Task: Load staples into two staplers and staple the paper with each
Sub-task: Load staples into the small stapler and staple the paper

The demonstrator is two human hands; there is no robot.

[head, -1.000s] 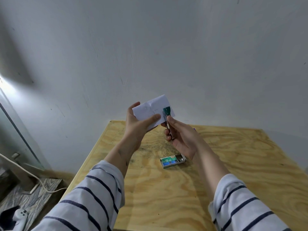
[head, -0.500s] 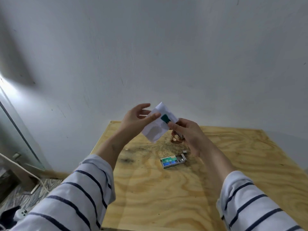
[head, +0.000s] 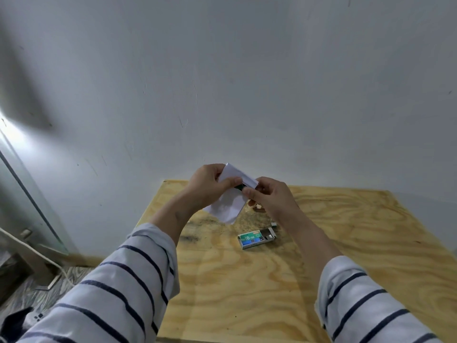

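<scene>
My left hand [head: 210,185] pinches a folded white paper [head: 228,205] above the far part of the wooden table [head: 247,293]. My right hand [head: 270,198] grips a small green stapler [head: 240,187], of which only a dark green tip shows between my thumbs, pressed against the paper's edge. A staple box [head: 256,238] with a green and blue label lies on the table below my hands, its drawer slid partly out to the right. No other stapler shows in this view.
A small loose metal piece [head: 273,224] lies just past the staple box. A white wall rises directly behind the table. On the left, a glass panel [head: 22,194] and a white cable [head: 37,251] run down to the patterned floor.
Both hands have lowered and come together. The paper has turned from flat and upright to hanging downward, and the stapler now sits on its edge, mostly covered by my fingers.
</scene>
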